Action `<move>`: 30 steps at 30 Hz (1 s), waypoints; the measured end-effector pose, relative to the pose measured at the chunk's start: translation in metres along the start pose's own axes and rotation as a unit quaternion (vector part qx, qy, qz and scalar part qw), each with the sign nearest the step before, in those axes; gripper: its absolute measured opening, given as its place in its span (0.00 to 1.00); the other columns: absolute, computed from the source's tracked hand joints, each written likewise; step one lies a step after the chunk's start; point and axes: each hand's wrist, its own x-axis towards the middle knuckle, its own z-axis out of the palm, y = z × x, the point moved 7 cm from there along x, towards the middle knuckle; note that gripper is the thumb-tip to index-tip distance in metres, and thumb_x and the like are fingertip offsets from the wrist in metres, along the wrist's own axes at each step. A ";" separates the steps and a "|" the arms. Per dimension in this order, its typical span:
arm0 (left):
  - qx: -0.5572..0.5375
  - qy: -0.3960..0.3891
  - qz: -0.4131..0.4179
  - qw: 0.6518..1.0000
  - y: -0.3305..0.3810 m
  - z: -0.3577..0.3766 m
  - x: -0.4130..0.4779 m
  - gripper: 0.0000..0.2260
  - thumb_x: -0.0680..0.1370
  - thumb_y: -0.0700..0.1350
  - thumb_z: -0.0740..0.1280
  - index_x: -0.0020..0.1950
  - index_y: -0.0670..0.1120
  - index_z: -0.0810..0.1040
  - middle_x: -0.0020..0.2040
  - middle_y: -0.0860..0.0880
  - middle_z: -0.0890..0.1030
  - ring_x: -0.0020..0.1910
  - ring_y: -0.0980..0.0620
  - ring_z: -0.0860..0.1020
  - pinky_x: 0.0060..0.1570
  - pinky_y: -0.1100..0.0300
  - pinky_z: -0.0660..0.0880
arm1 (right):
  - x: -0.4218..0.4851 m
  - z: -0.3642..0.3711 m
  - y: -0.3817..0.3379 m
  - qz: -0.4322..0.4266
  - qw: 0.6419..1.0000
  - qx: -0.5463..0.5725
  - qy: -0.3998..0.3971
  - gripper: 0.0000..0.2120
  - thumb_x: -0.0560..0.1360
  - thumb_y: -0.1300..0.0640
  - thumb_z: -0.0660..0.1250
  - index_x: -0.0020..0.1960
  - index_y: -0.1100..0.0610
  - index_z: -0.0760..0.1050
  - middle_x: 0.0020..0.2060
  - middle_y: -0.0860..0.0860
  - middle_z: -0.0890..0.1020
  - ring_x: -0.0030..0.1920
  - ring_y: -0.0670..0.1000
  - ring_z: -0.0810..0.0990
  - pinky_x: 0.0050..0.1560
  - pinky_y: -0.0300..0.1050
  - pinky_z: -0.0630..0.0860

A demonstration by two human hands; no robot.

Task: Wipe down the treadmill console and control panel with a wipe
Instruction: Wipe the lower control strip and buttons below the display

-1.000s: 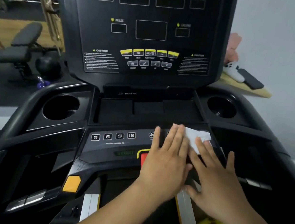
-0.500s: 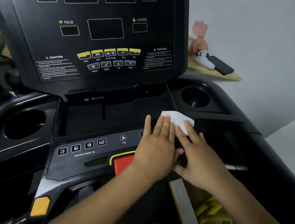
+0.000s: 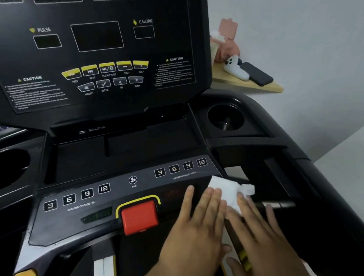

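The step in hand looks to be wiping the right end of the control panel [image 3: 112,204]. It should go best with both palms flat and the pressure even, so the wipe [image 3: 227,189] slides as one sheet rather than bunching. Its far right corner is crumpled, so I would smooth it before the next pass. Strokes should run along the panel from 3 o'clock toward 9 o'clock, light over the speed buttons [image 3: 181,167] and skirting the red stop button [image 3: 139,217], since a firm press there might trigger something. The left hand [image 3: 193,232] and the right hand [image 3: 266,238] lie side by side. Their fingers [image 3: 214,198] are straight and close together, gripping nothing, simply pressing down on the white sheet. The wipe sits at the panel's right edge, at about 2 o'clock from the red button and at 5 o'clock of the speed button marked 12. Its near part is under the fingertips of both hands and the rest pokes out beyond them toward 12 o'clock, with the crumpled corner reaching past the panel edge toward 3 o'clock. The upright console [image 3: 97,44] stands at 11 o'clock of the hands, and I cannot tell whether it has been wiped.
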 end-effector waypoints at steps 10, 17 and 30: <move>0.028 0.058 -0.047 0.997 -0.048 -0.011 -0.048 0.24 0.75 0.56 0.59 0.63 0.45 0.80 0.69 0.42 0.76 0.71 0.46 0.73 0.68 0.34 0.57 | 0.032 -0.004 -0.063 -0.092 0.994 -0.031 0.053 0.43 0.56 0.41 0.67 0.69 0.55 0.67 0.74 0.60 0.65 0.75 0.58 0.60 0.65 0.72 0.56; 0.031 0.082 -0.172 0.981 -0.097 -0.031 -0.076 0.26 0.78 0.55 0.58 0.69 0.41 0.76 0.66 0.44 0.79 0.69 0.47 0.74 0.70 0.38 0.58 | 0.084 -0.031 -0.100 -0.148 0.987 -0.047 0.029 0.48 0.60 0.43 0.66 0.77 0.56 0.59 0.77 0.54 0.60 0.77 0.54 0.55 0.68 0.68 0.51; -0.053 0.121 -0.401 0.906 -0.201 -0.027 -0.225 0.22 0.80 0.56 0.57 0.63 0.45 0.81 0.60 0.48 0.83 0.67 0.47 0.76 0.72 0.45 0.61 | 0.123 -0.043 -0.293 -0.341 0.938 -0.052 -0.033 0.45 0.73 0.49 0.64 0.79 0.51 0.37 0.78 0.50 0.35 0.75 0.51 0.27 0.71 0.69 0.32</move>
